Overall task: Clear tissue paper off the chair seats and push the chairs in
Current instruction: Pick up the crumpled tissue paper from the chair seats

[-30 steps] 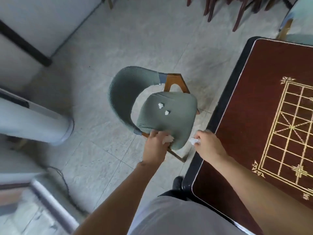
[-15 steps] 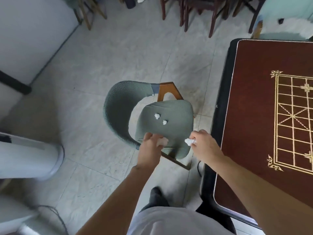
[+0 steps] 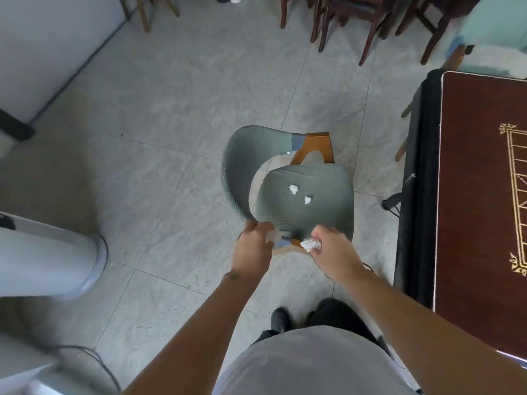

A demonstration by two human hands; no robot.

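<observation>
- Chair (image 3: 302, 201): green knit-covered seat, rounded-square; curved padded backrest wraps one side; orange wood frame shows at far corner and under near edge. Stands clear of the table (image 3: 484, 195), well apart from its black edge, not pushed in.
- Tissue wad A (image 3: 293, 189): small, white, crumpled; lies mid-seat, beyond both sets of fingers.
- Tissue wad B (image 3: 307, 199): same sort, just beside A, toward the right-hand side; slightly nearer the fingers.
- Left hand (image 3: 252, 252): at the near seat corner, fingers curled around something pale; looks like tissue, blurred, can't tell for sure. Thumb at the backrest end.
- Right hand (image 3: 333, 249): at the near seat edge, fingers closed on a held tissue wad (image 3: 310, 244), white and crinkled, poking out on the thumb side.
- Key relation: both loose wads sit straight ahead of the fingers, up the seat, roughly between the two hands' lines; pair runs diagonally, A farther and left, B nearer and right. Right hand appears nearer B; left about as near A.
- Judgement: reach fwd over soft cover, pinch each wad; wads light, likely to roll or cling to the knit. Both hands seem already loaded, so pickup needs spare fingertips.
- Table: dark red top, gold inlaid grid, black skirt; to the right of the right fingers.
- Floor (image 3: 185, 109): pale grey tile.
</observation>
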